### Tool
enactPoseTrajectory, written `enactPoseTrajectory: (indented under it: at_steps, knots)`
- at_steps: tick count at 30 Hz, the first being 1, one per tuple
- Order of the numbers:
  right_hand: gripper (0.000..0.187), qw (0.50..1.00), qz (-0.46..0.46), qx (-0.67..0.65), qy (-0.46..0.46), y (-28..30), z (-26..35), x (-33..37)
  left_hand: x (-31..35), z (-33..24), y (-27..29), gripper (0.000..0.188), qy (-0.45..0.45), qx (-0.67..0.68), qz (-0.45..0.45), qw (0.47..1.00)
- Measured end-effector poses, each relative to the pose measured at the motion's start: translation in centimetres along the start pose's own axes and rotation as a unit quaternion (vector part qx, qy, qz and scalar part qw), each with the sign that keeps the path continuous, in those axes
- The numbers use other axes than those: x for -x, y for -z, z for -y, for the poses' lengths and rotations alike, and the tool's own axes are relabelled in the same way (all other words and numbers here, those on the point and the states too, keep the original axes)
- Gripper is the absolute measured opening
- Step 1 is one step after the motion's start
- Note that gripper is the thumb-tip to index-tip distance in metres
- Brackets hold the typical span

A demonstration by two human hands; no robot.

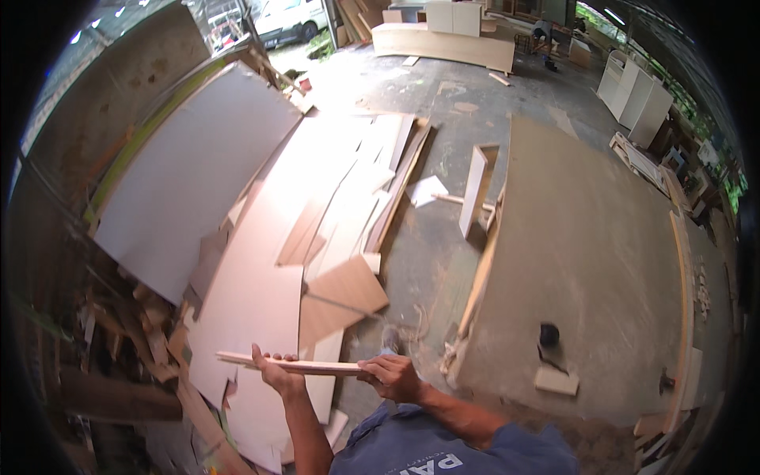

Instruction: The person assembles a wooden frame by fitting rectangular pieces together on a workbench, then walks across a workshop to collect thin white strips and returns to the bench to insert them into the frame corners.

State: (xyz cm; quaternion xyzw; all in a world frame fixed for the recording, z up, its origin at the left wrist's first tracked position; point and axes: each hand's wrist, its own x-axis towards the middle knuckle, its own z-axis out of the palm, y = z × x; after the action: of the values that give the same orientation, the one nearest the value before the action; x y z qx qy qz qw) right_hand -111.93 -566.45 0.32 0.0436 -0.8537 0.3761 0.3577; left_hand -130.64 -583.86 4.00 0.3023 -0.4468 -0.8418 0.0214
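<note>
Thin pale wooden strips (328,367), seemingly laid together, stretch level across in front of my body. My left hand (279,377) supports them from below near their left part, with fingers curled up round the edge. At their right end, my right hand (393,376) is closed over them, its thumb side on top. The left tip of the strips sticks out past my left hand. Beneath them lie large pale sheets (253,309) and a light brown board piece (346,293), stacked low on the left.
A wide brown worktable (590,229) stands on the right, with a black round object (549,334) and a small wood block (556,381) on it. A white-faced panel (198,174) leans at left above scrap wood (150,336). Far off, a person (543,33) is near cabinets.
</note>
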Motion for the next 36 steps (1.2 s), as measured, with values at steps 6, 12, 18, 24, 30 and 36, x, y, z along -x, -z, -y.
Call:
enactPoseTrajectory:
  at_steps: [6,12,18,24,30,36]
  knots:
    - [0.043,0.991,0.119,0.033,-0.051,-1.9,-9.7,-14.5,-9.3,-1.1,-14.4,0.051,-0.019,-0.006,0.032,0.999]
    - [0.022,0.991,0.1,0.086,-0.021,-1.1,-20.4,-22.5,-12.4,3.6,-29.8,0.053,0.007,-0.041,0.101,0.994]
    - [0.02,0.989,0.024,0.058,-0.136,3.1,-32.7,-29.1,-13.8,13.8,-46.2,0.041,0.057,-0.045,0.233,0.97]
    - [0.025,0.968,-0.068,0.088,-0.227,10.2,-46.5,-37.7,-14.5,25.9,-64.9,0.038,0.088,-0.131,0.335,0.929]
    - [0.044,0.938,-0.101,-0.102,-0.317,22.0,-55.6,-45.2,-15.3,36.5,-82.2,0.044,0.134,-0.113,0.445,0.878]
    - [0.059,0.822,-0.417,-0.291,-0.256,25.6,-67.4,-47.0,-11.5,46.2,-95.9,0.041,0.299,-0.107,0.475,0.82]
